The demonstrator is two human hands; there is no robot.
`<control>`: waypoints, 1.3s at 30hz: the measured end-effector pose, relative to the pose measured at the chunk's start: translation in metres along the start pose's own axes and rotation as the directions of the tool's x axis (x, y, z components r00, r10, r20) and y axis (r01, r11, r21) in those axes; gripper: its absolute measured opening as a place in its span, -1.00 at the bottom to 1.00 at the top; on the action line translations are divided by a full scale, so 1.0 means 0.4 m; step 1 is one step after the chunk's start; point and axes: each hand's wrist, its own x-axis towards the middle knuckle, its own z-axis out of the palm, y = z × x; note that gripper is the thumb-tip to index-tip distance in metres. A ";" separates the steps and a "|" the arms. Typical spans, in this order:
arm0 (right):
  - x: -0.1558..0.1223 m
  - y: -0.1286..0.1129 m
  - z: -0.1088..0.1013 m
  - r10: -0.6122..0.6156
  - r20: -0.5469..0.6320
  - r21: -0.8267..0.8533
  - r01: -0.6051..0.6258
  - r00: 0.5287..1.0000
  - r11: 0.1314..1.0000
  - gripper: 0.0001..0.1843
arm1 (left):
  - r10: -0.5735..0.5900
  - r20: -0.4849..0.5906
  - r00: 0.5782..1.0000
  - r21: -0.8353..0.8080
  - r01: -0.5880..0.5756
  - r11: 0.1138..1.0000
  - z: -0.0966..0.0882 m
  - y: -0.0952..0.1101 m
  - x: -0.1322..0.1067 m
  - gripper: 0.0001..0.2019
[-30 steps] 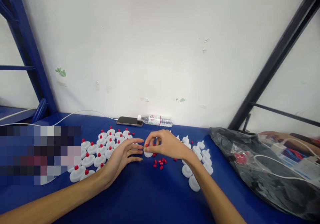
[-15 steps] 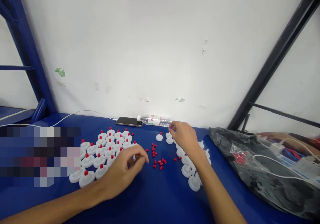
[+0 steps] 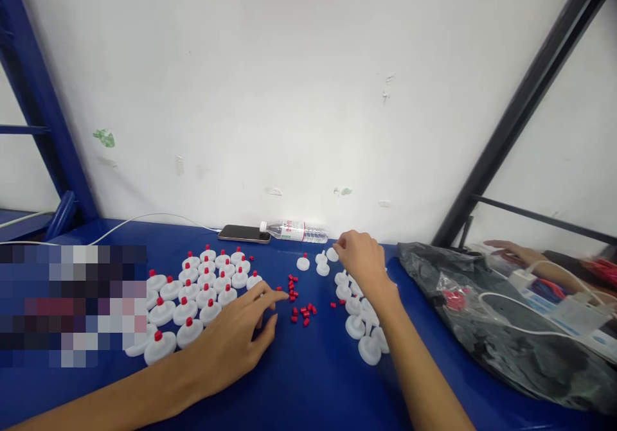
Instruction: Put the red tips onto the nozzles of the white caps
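Note:
My left hand is open, its index finger stretched out beside several small red caps and its thumb apart. No object shows in its fingers. On the far side, my right hand has its fingers pinched together at a white spouted lid, whose spout they cover. Under and beside that forearm stand more white spouted lids without caps, partly hidden. One red-capped lid stands by itself near the middle. Left of my left hand are rows of red-capped white lids.
A phone on a cable and a lying clear bottle are along the wall. To the right, a black plastic bag lies beside a power strip with cables. Another person's arm shows behind it. Pixelation covers the left edge.
My left hand has opened and reached its index finger towards the red caps. My right hand has shifted slightly right, and a white lid now shows at its fingertips. The view has shifted slightly.

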 end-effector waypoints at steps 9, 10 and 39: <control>-0.056 -0.087 0.007 -0.712 0.283 0.784 0.273 0.643 0.558 -0.58 | -0.243 -0.085 0.966 -0.197 0.223 0.955 -0.018 0.032 0.024 -0.57; -0.059 -0.090 0.012 -0.718 0.294 0.792 0.261 0.631 0.552 -0.57 | -0.252 -0.077 0.965 -0.203 0.232 0.951 -0.017 0.032 0.026 -0.61; -0.047 -0.064 -0.011 -0.589 0.259 0.672 0.295 0.765 0.679 -0.80 | -0.285 0.008 0.959 -0.310 0.273 0.911 0.001 0.005 0.020 -0.75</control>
